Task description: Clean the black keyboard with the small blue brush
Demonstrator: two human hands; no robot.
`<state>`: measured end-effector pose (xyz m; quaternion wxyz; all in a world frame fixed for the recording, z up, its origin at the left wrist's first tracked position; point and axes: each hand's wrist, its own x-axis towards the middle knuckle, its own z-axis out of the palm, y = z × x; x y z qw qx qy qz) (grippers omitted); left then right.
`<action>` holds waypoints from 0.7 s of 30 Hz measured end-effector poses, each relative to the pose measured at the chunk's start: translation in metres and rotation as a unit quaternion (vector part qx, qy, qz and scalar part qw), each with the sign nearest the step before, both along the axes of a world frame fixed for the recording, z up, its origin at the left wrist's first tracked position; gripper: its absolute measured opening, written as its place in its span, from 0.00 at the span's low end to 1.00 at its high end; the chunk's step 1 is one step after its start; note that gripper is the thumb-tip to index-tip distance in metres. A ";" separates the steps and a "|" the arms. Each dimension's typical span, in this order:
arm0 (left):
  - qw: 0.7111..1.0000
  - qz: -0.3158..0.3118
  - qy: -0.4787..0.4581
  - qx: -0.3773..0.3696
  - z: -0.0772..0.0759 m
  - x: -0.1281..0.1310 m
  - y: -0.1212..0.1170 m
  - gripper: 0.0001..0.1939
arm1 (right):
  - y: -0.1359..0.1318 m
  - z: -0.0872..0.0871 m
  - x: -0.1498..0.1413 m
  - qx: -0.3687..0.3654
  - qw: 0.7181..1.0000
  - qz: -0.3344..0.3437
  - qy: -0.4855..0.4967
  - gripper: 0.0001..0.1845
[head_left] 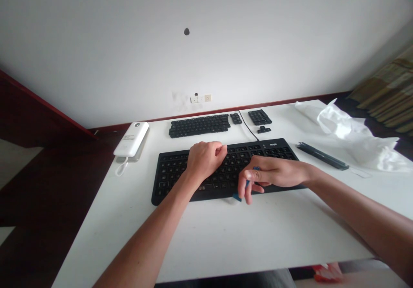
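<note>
A black keyboard (pixel 277 152) lies across the middle of the white table (pixel 226 236). My left hand (pixel 204 159) rests on its upper middle keys with the fingers curled and pinched together; what they pinch, if anything, is too small to see. My right hand (pixel 271 176) hovers over the keyboard's lower right part, fingers wrapped round a small blue tool (pixel 240 195) whose tip points down at the keyboard's front edge.
Behind the keyboard lie rows of loose black keycaps (pixel 199 125), smaller key clusters (pixel 260 117) and a black cable. A white power bank (pixel 131 139) lies at back left. A black strip (pixel 322 155) and crumpled white plastic wrap (pixel 351 135) lie at right.
</note>
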<state>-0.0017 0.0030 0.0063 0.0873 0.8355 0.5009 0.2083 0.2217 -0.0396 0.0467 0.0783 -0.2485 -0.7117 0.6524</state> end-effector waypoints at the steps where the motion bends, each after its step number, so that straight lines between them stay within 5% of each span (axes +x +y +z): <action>1: 1.000 0.000 0.000 0.001 0.000 0.000 0.000 0.24 | 0.000 0.000 0.000 0.003 1.000 -0.006 0.002 0.32; 10: 1.000 0.002 0.016 -0.004 0.001 0.000 -0.001 0.24 | 0.004 0.004 0.007 0.040 0.997 -0.058 0.009 0.35; 21: 1.000 0.003 0.022 -0.004 0.002 0.000 -0.001 0.25 | 0.009 0.004 0.011 0.029 0.999 -0.038 0.000 0.38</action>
